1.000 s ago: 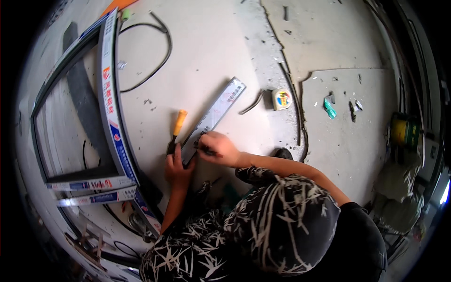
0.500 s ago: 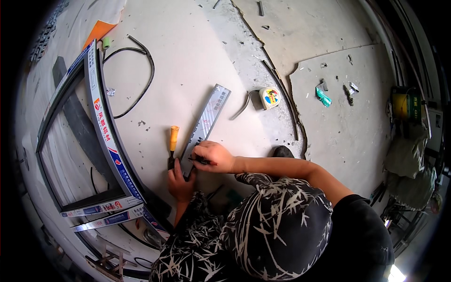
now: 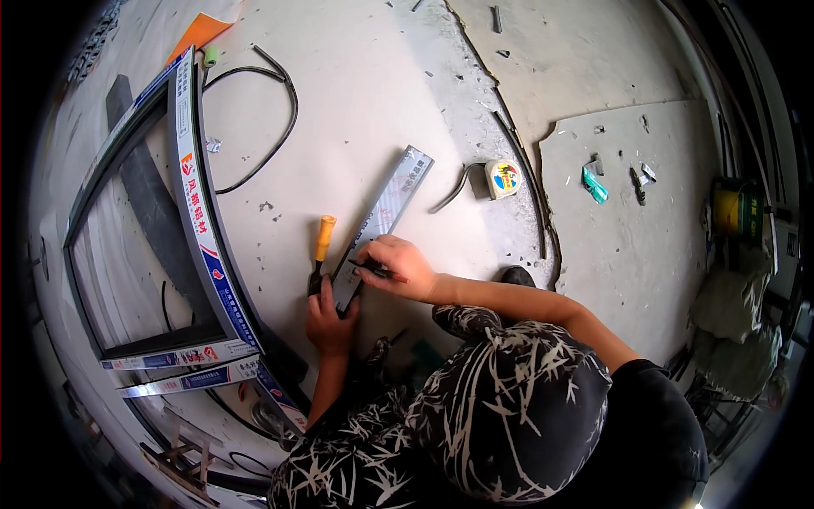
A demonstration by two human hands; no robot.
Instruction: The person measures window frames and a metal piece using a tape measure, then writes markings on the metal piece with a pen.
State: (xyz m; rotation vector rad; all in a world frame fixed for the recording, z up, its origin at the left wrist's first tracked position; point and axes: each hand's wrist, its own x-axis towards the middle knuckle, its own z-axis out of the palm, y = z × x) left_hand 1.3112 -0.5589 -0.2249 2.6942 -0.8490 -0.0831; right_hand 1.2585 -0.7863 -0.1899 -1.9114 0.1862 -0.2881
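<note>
A grey metal profile (image 3: 395, 193) with a printed protective film lies slantwise on the pale floor. My left hand (image 3: 329, 324) grips its near end, thumb on one side and fingers on the other. A tool with a yellow-orange handle (image 3: 324, 240) lies along the profile's left side; its dark lower part is partly under my left fingers. My right hand (image 3: 398, 266) pinches a black and red pen (image 3: 386, 273) low over the profile's near part. The pen's tip points left, at or just above the surface; contact is too small to tell.
A white tape measure (image 3: 502, 180) stands right of the profile, near a short dark strip (image 3: 452, 191). At left lies a film-covered frame (image 3: 197, 187), with a black hose (image 3: 288, 119) beyond it. A torn grey sheet (image 3: 619, 229) with scraps covers the right side.
The whole view has shifted slightly, moving the floor things rightward. My right hand and pen are a little farther up the profile. My left hand stays at its near end.
</note>
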